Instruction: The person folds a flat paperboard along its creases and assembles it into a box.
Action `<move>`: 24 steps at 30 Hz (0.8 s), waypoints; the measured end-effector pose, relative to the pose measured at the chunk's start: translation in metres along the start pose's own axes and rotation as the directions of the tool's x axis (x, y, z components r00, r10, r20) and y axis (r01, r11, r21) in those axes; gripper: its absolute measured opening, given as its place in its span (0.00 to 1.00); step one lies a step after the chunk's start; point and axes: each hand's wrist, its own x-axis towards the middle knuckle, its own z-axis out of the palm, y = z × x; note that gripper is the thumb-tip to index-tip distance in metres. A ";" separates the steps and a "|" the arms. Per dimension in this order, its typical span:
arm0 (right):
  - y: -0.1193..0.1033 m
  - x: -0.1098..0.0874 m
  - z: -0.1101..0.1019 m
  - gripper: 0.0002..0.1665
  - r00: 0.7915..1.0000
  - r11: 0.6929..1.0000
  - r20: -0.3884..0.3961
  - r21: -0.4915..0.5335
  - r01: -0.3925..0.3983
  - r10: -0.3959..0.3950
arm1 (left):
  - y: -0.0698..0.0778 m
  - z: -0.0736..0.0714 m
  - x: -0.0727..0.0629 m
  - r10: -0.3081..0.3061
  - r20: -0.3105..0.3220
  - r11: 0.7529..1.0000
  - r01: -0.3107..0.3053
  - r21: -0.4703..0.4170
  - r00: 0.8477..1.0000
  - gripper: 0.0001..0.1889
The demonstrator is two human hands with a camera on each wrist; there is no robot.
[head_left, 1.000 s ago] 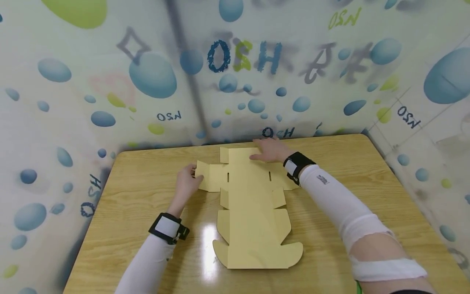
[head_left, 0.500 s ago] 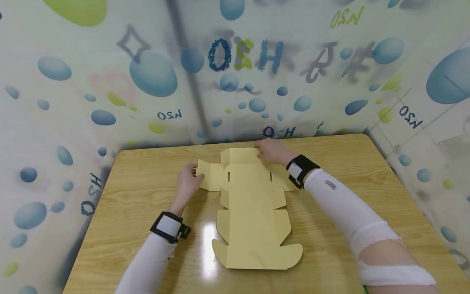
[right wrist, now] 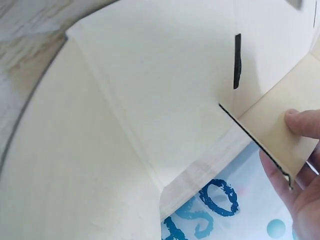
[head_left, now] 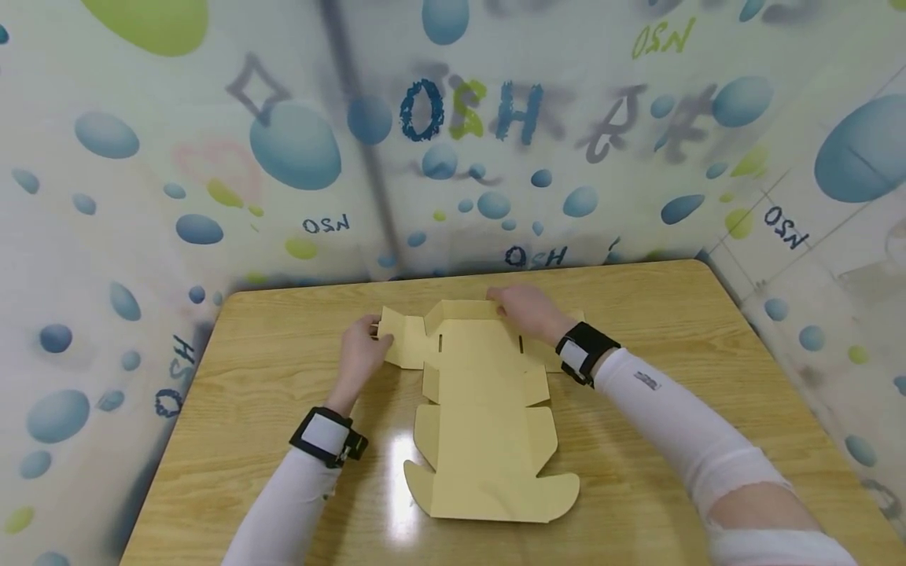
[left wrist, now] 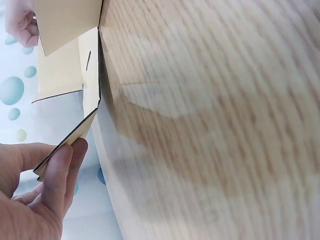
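A flat, die-cut cardboard box blank (head_left: pixel 488 417) lies along the table with its side flaps spread and two dark slots near the far end. At its left, my left hand (head_left: pixel 362 350) pinches the outer end of the left side flap (left wrist: pixel 72 132), which tilts up from the tabletop. My right hand (head_left: pixel 529 310) grips the far end flap (right wrist: pixel 280 117), thumb on the inner face and fingers behind it. That far flap (head_left: pixel 467 310) stands raised along its crease. Part of the right side flap is hidden behind my right hand and wrist.
The wooden table (head_left: pixel 269 377) meets a printed wall covering (head_left: pixel 297 236) close behind the far flap. Rounded tabs (head_left: pixel 559 495) stick out at the blank's near end. Bare tabletop shows on both sides of the cardboard.
My right hand has taken hold of the far flap and drawn it toward me, folding it up. The blank's near end has shifted slightly left. My left hand has stayed in place.
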 end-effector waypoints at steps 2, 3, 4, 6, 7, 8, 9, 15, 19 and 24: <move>0.000 0.000 0.003 0.15 1.000 1.000 0.003 -0.012 0.001 -0.001 | 0.001 0.000 0.000 0.000 -0.003 1.000 0.000 0.002 1.000 0.19; 0.000 0.000 0.004 0.14 1.000 1.000 0.004 -0.018 0.002 -0.001 | 0.001 0.001 0.000 0.002 -0.005 1.000 -0.002 0.003 1.000 0.18; 0.000 0.000 0.005 0.14 1.000 1.000 0.007 -0.028 0.001 -0.001 | 0.001 0.001 0.000 0.003 -0.005 1.000 -0.003 0.002 1.000 0.18; -0.001 -0.001 0.006 0.13 1.000 0.999 0.010 -0.037 -0.003 0.004 | 0.002 0.001 0.001 0.007 -0.008 1.000 -0.007 0.001 1.000 0.18; -0.001 -0.002 0.007 0.13 1.000 0.999 0.013 -0.041 -0.006 0.007 | 0.002 0.001 0.001 0.010 -0.009 1.000 -0.010 0.000 1.000 0.18; -0.001 -0.002 0.007 0.13 1.000 0.999 0.011 -0.045 -0.007 0.008 | 0.002 0.001 0.001 0.011 -0.010 1.000 -0.011 0.001 1.000 0.18; -0.002 -0.003 0.007 0.14 1.000 0.999 0.010 -0.049 -0.008 0.008 | 0.002 0.002 0.001 0.011 -0.009 1.000 -0.011 0.001 1.000 0.18; -0.005 -0.006 0.004 0.15 1.000 0.998 0.004 -0.062 -0.002 0.002 | 0.004 0.001 0.000 0.014 -0.009 1.000 -0.014 0.001 1.000 0.18; -0.006 -0.007 0.004 0.13 1.000 0.998 -0.015 -0.056 -0.003 0.002 | 0.008 0.001 0.000 0.029 -0.007 1.000 -0.029 -0.003 1.000 0.18; -0.007 -0.008 0.006 0.13 1.000 0.999 -0.027 -0.050 -0.011 0.009 | 0.017 0.000 -0.001 0.049 0.000 0.999 -0.049 -0.016 0.999 0.18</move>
